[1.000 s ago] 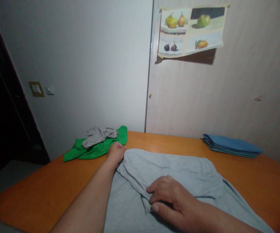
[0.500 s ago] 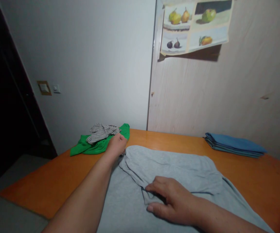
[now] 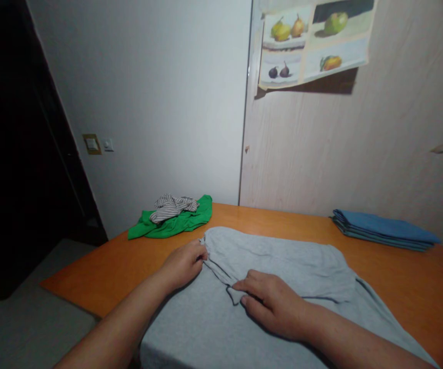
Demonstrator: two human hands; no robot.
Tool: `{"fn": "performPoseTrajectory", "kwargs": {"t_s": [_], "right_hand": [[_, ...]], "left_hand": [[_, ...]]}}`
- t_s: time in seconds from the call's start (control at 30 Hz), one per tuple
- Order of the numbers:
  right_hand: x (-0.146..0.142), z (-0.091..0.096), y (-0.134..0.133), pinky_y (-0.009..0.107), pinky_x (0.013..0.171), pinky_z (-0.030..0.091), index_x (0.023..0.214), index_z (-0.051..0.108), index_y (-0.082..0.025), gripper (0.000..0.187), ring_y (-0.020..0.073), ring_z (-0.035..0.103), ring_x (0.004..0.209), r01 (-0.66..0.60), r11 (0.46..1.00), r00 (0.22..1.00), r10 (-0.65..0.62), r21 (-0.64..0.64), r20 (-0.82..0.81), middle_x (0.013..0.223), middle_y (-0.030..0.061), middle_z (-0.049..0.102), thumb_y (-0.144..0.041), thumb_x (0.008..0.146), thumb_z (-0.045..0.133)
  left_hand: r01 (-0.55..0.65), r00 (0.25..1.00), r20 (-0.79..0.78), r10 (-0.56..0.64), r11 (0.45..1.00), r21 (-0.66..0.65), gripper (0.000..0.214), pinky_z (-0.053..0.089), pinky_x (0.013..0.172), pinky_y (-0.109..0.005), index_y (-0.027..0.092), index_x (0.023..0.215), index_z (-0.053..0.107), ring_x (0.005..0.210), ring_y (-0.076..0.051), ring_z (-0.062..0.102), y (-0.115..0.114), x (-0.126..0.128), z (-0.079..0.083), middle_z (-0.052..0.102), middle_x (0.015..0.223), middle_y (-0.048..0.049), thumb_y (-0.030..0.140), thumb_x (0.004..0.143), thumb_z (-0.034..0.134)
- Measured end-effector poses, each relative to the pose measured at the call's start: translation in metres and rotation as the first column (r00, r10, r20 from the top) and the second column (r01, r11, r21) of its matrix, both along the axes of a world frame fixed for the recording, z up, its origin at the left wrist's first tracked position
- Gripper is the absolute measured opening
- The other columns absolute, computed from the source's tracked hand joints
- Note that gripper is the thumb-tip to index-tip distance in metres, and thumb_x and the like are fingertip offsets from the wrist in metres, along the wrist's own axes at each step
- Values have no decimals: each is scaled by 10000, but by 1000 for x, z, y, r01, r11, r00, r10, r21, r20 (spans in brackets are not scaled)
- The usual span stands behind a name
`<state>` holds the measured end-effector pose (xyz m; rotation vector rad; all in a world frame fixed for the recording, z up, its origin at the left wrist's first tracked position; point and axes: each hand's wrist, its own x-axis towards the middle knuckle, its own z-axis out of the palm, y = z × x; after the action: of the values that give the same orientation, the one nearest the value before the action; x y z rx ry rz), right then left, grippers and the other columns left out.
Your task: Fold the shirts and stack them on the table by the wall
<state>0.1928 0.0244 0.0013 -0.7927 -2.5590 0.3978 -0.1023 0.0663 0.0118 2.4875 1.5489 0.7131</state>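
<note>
A light grey shirt (image 3: 206, 328) lies spread over the front of the table, with a part of it folded across its far end. At the left corner of that fold, the curled fingers of my left hand (image 3: 185, 264) are closed on the cloth's edge. My right hand (image 3: 271, 302) rests on the middle of the shirt, its thumb and forefinger closing on a small flap of the dark-edged fold. The other fingers of the right hand are bent and lie on the fabric.
At the back left of the orange table (image 3: 102, 277) lies a crumpled green cloth (image 3: 167, 230) with a striped cloth (image 3: 175, 207) on top. Folded blue cloths (image 3: 386, 228) are stacked at the back right. A wall and a wooden panel (image 3: 321, 164) stand behind the table.
My left hand has come back from near the green cloth to the fold's left corner. My right thumb and forefinger have drawn closer together. The view has shifted slightly left.
</note>
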Motion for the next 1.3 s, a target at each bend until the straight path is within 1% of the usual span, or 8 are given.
{"fn": "performPoseTrajectory", "kwargs": {"t_s": [0.2,0.43,0.6,0.77,0.87,0.97,1.17,1.3], "right_hand": [[-1,3,1,300,726,434,1212,702,-228,341,187,606,830,-15,999,1000,15,36,-21,905,57,616,-200,926,519],[-1,11,-5,307,734,428,1209,714,-264,328,195,593,848,-42,997,998,38,64,51,929,53,611,-368,914,614],[-1,13,-7,312,729,433,1196,714,-256,343,200,597,837,-34,998,998,31,55,45,925,54,617,-423,909,627],[0,9,0,307,775,461,1071,719,-197,253,183,617,835,75,996,990,-80,-46,-118,891,56,660,-294,978,505],[0,9,4,299,804,475,991,717,-191,236,178,641,863,109,987,978,-128,-119,-167,903,50,706,-213,964,484],[0,10,2,279,786,479,993,726,-200,221,170,659,855,66,987,986,-87,-147,-142,925,39,728,-177,919,519],[0,18,-4,283,736,458,1071,743,-230,239,174,640,793,2,990,999,-10,-143,-53,903,29,721,-266,874,613],[6,21,6,250,657,418,869,686,-178,176,139,578,711,143,954,966,-193,-262,-175,766,5,662,-199,891,513]], "left_hand": [[7,1000,-24,-4,989,146,155,408,741,-285,229,866,609,871,-204,577,-3,-9,8,608,917,-38,134,843,489],[-15,976,-215,32,997,81,140,389,732,-312,227,767,566,865,-219,572,-12,-20,7,607,860,-41,117,819,497],[51,985,-168,-27,988,143,168,408,787,-335,235,869,585,920,-233,551,-22,2,17,611,928,-47,112,767,531],[191,973,-144,-179,978,78,177,417,862,-359,247,886,640,954,-239,545,-29,27,13,627,942,-49,124,772,582],[194,976,-120,-184,977,82,166,422,833,-347,241,872,647,923,-231,548,-30,28,5,627,905,-51,118,805,559],[189,981,-71,-182,977,96,153,427,818,-328,230,858,626,915,-221,556,-30,23,2,628,903,-51,115,831,529],[188,980,-60,-188,982,-6,198,436,793,-309,226,854,644,890,-207,574,-36,19,4,642,898,-42,87,797,515],[185,980,77,-181,982,-46,187,448,806,-297,221,856,649,901,-199,590,-41,35,10,653,906,-37,104,809,511]]}}
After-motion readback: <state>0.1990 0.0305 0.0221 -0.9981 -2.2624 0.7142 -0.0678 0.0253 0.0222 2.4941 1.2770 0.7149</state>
